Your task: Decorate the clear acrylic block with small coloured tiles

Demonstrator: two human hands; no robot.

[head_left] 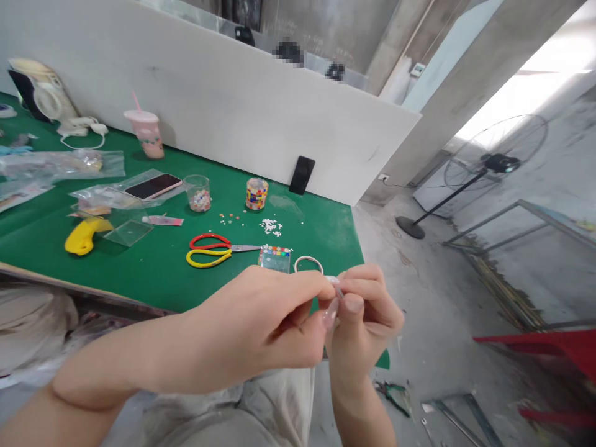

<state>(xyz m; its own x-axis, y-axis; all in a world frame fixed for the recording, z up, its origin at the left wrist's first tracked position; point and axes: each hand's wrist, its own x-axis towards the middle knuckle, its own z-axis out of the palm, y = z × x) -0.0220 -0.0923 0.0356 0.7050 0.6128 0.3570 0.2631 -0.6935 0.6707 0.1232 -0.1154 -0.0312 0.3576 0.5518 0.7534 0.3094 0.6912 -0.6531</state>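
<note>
Left hand [279, 316] and right hand [365, 316] pinch a small sliver [340, 292]; far mosaic cup [257, 194] looks nearly covered; nearer clear panel [274, 262] largely bare.

Legible lettering: none. Item 1: concrete wall [358, 28], far beyond the scissors [230, 249]; faint pale script [319, 40], strokes discernible, words unreadable. Item 2: small tube [164, 220], left of and slightly beyond the scissors; markings too small to read. Item 3: white wall-mounted box [417, 69], far beyond and right of the scissors; face unreadable.
</note>
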